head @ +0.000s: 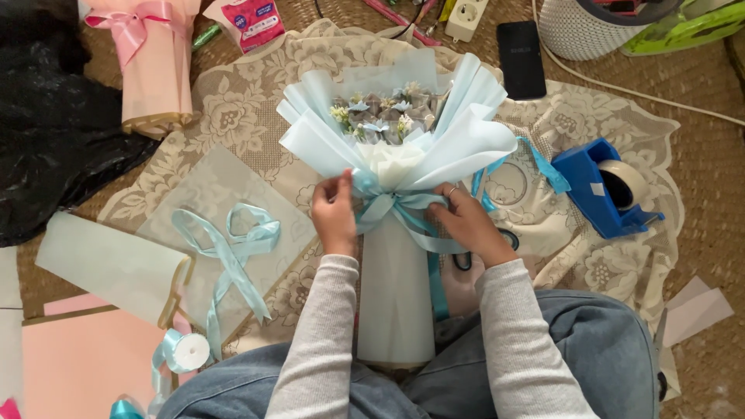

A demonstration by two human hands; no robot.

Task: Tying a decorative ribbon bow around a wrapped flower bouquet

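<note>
Right now your left hand (334, 216) and right hand (464, 221) both pinch the light blue ribbon (392, 206) tied around the neck of the bouquet (396, 147). Each grip is closed tight on the ribbon, one on each side of the bow. The bouquet lies between your knees on a lace cloth (233, 116), wrapped in pale blue paper. A blue tape holder (601, 190) sits to your right, and a loose ribbon loop (233, 240) lies to your left.
</note>
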